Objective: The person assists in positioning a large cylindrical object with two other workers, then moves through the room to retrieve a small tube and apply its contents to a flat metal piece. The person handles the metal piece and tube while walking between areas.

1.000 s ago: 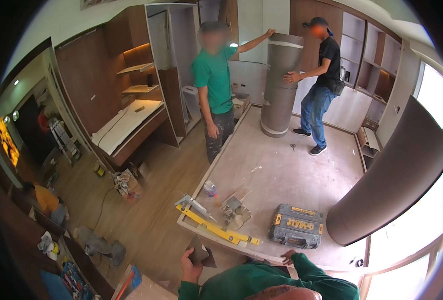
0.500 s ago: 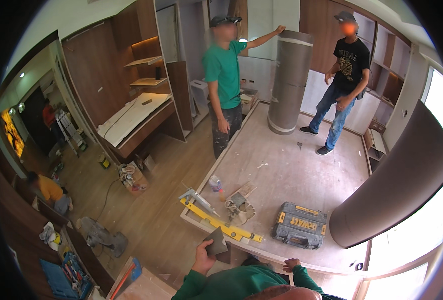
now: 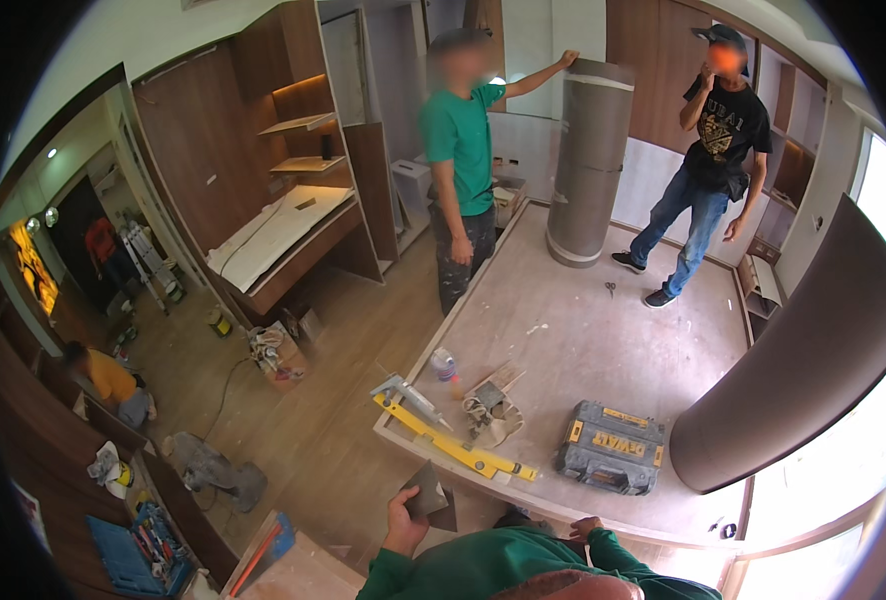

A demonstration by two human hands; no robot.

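My left hand (image 3: 403,523) is closed around two flat, stiff grey-brown pieces. The upper square piece (image 3: 427,492) overlaps a darker piece (image 3: 445,516) that sticks out beside it. My right hand (image 3: 588,527) is low beside my body, near the edge of the raised wooden platform (image 3: 553,370); its fingers look loose and apart, with nothing visible in them. Just beyond my left hand, a yellow spirit level (image 3: 453,445) lies along the platform's edge, with a caulking gun (image 3: 413,400) against it. A grey-and-black tool case (image 3: 611,447) lies farther right.
One person (image 3: 461,150) in green steadies a tall brown roll (image 3: 591,165); another (image 3: 718,150) in black stands beside it. A large curved brown sheet (image 3: 788,365) leans at the right. Scissors (image 3: 610,289) lie on the platform. A floor fan (image 3: 213,470) and blue toolbox (image 3: 138,550) are at left.
The person in black has raised one hand to head height and lowered the other. The whole view has shifted slightly. My left hand keeps the same grip on the flat pieces.
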